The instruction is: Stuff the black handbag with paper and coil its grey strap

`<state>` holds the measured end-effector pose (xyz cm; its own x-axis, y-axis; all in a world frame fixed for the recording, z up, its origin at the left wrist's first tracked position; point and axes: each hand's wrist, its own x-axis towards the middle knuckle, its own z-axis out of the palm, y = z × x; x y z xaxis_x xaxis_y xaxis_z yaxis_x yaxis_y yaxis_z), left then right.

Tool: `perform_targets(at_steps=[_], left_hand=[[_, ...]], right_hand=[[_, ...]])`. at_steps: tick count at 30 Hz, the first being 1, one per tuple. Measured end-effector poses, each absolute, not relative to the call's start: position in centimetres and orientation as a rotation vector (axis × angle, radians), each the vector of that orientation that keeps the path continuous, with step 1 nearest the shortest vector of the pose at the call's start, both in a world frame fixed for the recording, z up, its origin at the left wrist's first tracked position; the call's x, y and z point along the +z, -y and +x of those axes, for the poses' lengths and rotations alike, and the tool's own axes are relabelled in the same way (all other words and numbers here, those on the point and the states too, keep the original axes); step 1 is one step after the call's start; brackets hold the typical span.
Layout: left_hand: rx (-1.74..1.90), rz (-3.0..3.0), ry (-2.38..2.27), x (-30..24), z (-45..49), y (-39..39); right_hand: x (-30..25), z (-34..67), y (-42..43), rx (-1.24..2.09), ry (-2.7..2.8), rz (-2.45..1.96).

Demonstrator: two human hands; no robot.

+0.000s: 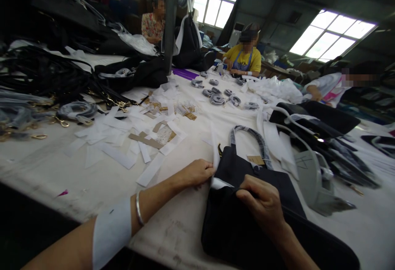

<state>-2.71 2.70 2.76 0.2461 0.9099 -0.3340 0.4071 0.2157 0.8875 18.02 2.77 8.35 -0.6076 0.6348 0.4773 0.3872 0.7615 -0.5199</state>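
Note:
A black handbag (240, 229) lies at the table's near edge, its wrapped handle (265, 146) pointing away from me. My right hand (262, 202) grips the upper edge of the bag's near panel between thumb and fingers. At the bag's left side, my left hand (199, 173) pinches a white strip (215, 155) that stands along the bag's edge. White material (220, 183) also shows in the opening between the panels. A tan tag (255, 160) lies by the handle, and a gold-coloured piece of hardware (220, 150) sits at the bag's far left corner.
White paper strips (117, 155) and tan tags lie scattered to the left. Black straps with gold clasps (55, 77) are heaped beyond them. Several wrapped coiled straps (217, 99) lie farther back. More black bags (314, 118) stand at right. A metal post (170, 27) rises behind; co-workers sit across.

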Motion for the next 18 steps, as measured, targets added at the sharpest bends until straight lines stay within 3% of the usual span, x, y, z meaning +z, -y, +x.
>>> perform_targets(at_steps=[4, 8, 13, 18], left_hand=[[0.413, 1.790, -1.511, 3.3, -2.3, -4.9], [0.479, 1.714, -1.578, 3.2, -2.2, -5.1], [0.683, 1.545, -1.584, 2.6, -2.7, -0.8], [0.762, 1.676, -1.470, 2.5, -2.9, 3.4]], right_hand=[[7.8, 17.8, -3.1, 0.438, 2.258, -0.716], [7.3, 17.6, -3.9, 0.445, 2.327, -0.830], [7.9, 17.4, -5.5, 0.586, 2.371, -1.003], [8.0, 17.1, -8.9, 0.409, 2.669, -0.734]])
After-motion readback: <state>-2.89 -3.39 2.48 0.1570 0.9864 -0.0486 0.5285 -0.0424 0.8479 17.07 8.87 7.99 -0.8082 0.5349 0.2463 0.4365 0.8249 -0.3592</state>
